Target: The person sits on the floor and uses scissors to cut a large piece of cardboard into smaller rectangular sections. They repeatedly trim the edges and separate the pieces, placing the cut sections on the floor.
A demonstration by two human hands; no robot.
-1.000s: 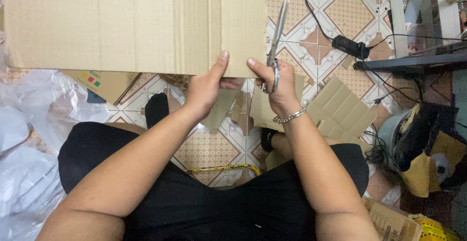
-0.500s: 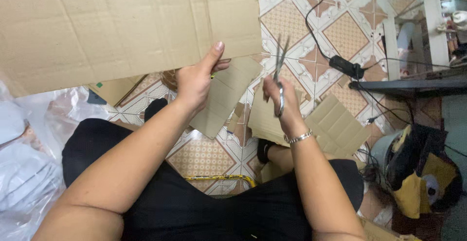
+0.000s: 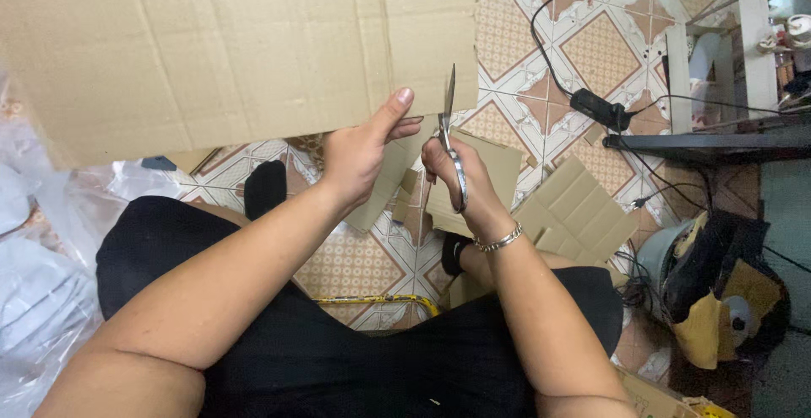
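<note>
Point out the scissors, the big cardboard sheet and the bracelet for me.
scissors (image 3: pixel 450 135): head view, on the blades just above the right hand.
cardboard sheet (image 3: pixel 236 46): head view, on its flat middle.
bracelet (image 3: pixel 500 240): head view, on the chain at the right wrist.

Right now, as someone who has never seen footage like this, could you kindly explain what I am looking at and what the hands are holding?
This is one camera worn on a person's head, looking down at their own lap and bare hands. The left hand grips the lower edge of a large cardboard sheet. The right hand holds metal scissors, blades pointing up at that edge. Below lie cardboard offcuts on a patterned tiled floor, with a black power cable nearby.
</note>
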